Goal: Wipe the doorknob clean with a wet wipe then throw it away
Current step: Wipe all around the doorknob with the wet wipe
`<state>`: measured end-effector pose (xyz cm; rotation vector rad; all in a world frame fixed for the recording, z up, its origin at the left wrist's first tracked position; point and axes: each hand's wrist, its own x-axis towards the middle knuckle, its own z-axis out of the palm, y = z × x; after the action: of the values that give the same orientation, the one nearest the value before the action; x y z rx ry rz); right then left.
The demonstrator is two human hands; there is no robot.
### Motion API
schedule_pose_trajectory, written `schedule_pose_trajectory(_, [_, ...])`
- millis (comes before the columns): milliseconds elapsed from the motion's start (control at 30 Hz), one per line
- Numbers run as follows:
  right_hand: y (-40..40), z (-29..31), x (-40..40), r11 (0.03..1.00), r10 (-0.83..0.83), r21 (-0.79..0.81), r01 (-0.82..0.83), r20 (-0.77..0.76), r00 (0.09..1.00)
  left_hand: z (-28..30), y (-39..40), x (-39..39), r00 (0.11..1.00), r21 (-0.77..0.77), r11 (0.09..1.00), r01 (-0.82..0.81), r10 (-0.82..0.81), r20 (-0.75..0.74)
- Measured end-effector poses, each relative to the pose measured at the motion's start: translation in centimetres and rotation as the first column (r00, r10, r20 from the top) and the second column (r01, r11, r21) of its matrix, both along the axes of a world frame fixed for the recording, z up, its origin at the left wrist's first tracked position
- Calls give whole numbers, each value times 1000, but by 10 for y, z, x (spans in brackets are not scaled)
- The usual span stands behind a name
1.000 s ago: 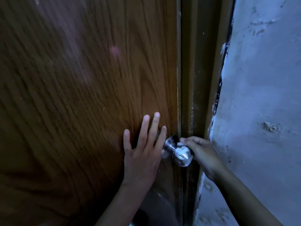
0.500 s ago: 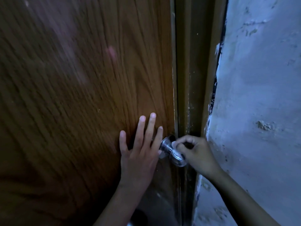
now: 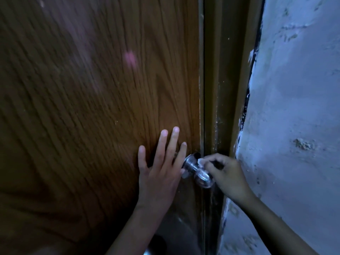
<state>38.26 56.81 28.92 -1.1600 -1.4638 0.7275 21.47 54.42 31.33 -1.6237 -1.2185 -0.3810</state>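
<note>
The metal doorknob [image 3: 197, 171] juts from the right edge of the wooden door [image 3: 92, 107], just left of the brown door frame [image 3: 222, 89]. The left hand [image 3: 160, 173] lies flat on the door immediately left of the knob, fingers straight and spread, holding nothing. The right hand [image 3: 227, 174] comes in from the knob's right, its curled grip pinching a small white wet wipe [image 3: 201, 161] against the knob's neck. A rough pale wall [image 3: 294, 126] stands right of the frame.
</note>
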Motion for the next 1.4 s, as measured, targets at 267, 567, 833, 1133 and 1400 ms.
schedule_pose_trajectory(267, [-8,6,-8,942,76,253,-222,481,873,1,1,0,1000,-3,1000,-6,6,-6])
schedule_pose_trajectory(567, [-11,0,-8,849,27,300,-434,797,603,1,0,0,1000,14,1000,2,-2,-8])
schedule_pose_trajectory(833, [-2,7,1,998,-6,-65,6,-3,1000,2,-1,1,1000,5,1000,15,-15,4])
schedule_pose_trajectory(1133, [-7,1,5,979,-109,-193,73,-183,977,1,0,0,1000,11,1000,4,-4,-2])
schedule_pose_trajectory(1400, [-29,-7,6,830,-162,520,-202,571,805,1,0,0,1000,-5,1000,-3,3,-5])
